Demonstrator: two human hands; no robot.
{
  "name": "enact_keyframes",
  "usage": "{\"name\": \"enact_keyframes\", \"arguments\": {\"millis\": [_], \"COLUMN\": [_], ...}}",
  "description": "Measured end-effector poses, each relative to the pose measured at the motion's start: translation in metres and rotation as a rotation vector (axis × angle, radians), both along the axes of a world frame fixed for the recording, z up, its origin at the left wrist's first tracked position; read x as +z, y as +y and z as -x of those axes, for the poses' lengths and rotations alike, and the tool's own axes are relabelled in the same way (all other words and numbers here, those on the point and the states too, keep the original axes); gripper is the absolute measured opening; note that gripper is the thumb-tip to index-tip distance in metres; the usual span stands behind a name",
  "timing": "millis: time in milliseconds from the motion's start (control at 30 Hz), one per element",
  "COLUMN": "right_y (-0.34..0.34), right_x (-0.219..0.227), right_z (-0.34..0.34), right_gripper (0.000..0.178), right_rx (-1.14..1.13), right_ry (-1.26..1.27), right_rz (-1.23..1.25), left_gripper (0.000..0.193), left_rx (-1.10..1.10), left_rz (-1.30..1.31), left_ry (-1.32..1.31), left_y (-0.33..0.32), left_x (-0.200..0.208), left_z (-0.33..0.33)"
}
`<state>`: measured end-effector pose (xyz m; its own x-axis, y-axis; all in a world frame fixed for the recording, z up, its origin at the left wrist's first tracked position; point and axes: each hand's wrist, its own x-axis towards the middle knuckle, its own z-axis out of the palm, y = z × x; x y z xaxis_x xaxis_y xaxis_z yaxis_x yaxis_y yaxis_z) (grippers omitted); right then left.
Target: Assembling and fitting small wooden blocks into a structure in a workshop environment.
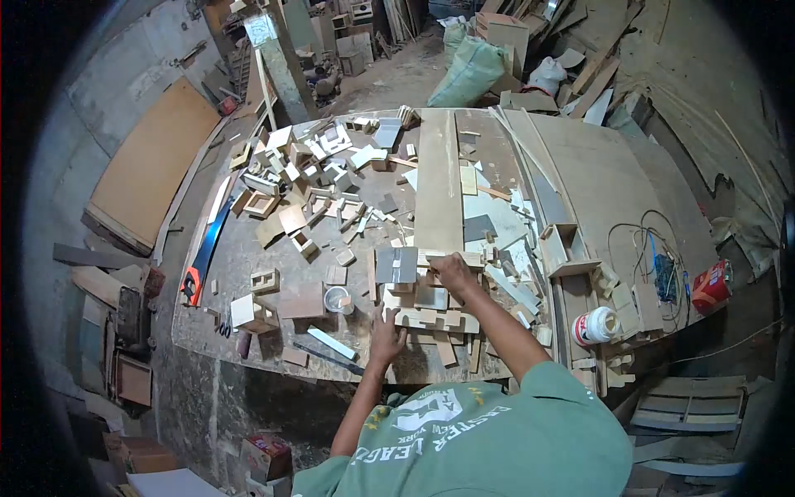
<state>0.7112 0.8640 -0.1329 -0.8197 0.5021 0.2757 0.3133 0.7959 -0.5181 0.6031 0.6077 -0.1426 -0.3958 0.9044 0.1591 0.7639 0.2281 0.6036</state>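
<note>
Pale wooden pieces (431,320) lie on the workbench (236,277) before me; my left hand (385,338), fingers slightly spread, is at their left end; my right hand (451,274) curls beyond, its pinch unclear.

A narrow, pale wooden strip (473,259), partly hidden, is laid crosswise. Nearer the table's front edge, a second pale wooden strip (412,319) is set roughly parallel, well apart from the first, with small wooden blocks (453,318) placed along it.
</note>
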Motion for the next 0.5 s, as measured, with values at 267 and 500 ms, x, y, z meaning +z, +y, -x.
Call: {"name": "enact_keyframes", "arguments": {"millis": [267, 500], "right_y": [0.001, 0.001], "right_x": [-0.014, -0.018], "right_z": [0.001, 0.002], "right_gripper": [0.008, 0.008], "right_rx": [-0.005, 0.019], "right_ry": [-0.025, 0.022], "right_rz": [-0.146, -0.125], "left_gripper": [0.055, 0.055], "left_rx": [0.037, 0.031], "left_rz": [0.021, 0.001], "left_ry": [-0.074, -0.047], "left_y": [-0.001, -0.004], "left_x": [0.007, -0.003], "left_z": [0.000, 0.002]}}
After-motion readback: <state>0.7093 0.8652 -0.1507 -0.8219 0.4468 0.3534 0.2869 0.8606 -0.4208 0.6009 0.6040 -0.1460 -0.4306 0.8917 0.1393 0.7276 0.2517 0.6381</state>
